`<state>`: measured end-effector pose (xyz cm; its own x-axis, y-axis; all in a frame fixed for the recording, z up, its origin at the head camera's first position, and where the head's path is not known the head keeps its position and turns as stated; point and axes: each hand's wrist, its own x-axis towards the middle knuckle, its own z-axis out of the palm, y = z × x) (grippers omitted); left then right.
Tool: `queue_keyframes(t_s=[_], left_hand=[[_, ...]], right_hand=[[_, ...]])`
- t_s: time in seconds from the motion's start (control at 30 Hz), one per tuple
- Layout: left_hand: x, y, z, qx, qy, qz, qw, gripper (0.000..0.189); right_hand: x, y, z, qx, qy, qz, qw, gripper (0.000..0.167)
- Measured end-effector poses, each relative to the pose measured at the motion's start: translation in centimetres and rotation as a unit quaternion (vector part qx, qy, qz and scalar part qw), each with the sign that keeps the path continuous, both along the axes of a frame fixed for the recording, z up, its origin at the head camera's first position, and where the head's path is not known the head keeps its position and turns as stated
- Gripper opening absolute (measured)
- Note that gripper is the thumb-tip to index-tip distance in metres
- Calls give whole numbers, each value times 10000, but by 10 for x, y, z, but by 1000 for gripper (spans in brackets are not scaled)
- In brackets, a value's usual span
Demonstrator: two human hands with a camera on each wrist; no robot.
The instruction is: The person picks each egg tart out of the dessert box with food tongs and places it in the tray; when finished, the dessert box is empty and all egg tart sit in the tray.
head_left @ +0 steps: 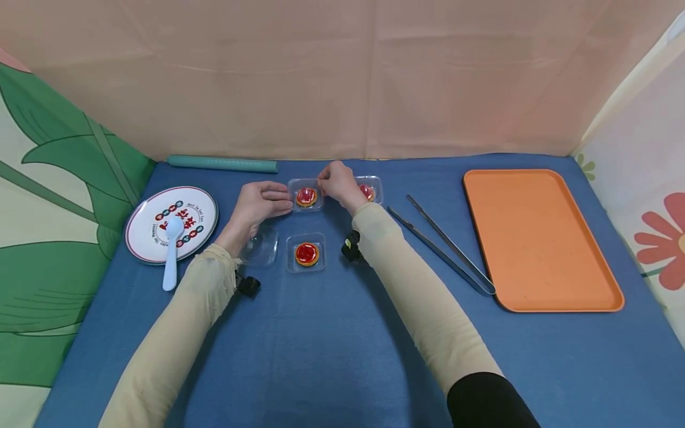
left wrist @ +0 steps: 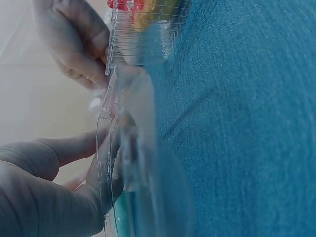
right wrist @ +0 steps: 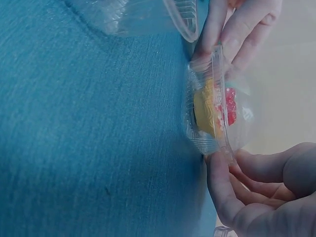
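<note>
A clear plastic box [head_left: 306, 210] with a domed lid [right wrist: 247, 116] holds a small tart [head_left: 307, 197] with a glossy red top. The right hand [head_left: 341, 183] pinches the box's rim at its right side between thumb and finger. On the opposite side, the left hand [head_left: 266, 201] touches the box with mostly straight fingers. A loose clear lid [head_left: 261, 246] lies beneath the left wrist. Nearer the front, a second clear box [head_left: 306, 268] holds another red tart [head_left: 307, 254]. Partly behind the right hand stands a third box [head_left: 377, 185], also with a tart [head_left: 367, 191].
Metal tongs [head_left: 444, 244] lie right of the boxes, their bend at an orange tray [head_left: 546, 238]. At left, a white spoon [head_left: 170, 261] rests across a round printed plate [head_left: 144, 223]. A green rolling pin [head_left: 222, 163] lies along the table's back edge.
</note>
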<state>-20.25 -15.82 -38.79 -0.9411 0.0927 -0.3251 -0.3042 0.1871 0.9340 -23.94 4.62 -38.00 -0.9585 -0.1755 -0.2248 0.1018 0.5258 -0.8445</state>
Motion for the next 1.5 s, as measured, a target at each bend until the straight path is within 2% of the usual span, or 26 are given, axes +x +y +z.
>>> queue_keyframes(t_s=[0.47, 1.17, 1.5], left_hand=[[-2, 1, -1, -12, -53, -55, 10000, 49], [0, -3, -2, 160, -79, 181, 9997, 49], [-1, -2, -2, 282, -184, 72, 9994, 49]], right_hand=[[0, 1, -2, 4, 98, -84, 9999, 23], [1, -3, -2, -112, 11, -78, 9999, 21], [1, -2, -2, 119, 142, -30, 9998, 21]])
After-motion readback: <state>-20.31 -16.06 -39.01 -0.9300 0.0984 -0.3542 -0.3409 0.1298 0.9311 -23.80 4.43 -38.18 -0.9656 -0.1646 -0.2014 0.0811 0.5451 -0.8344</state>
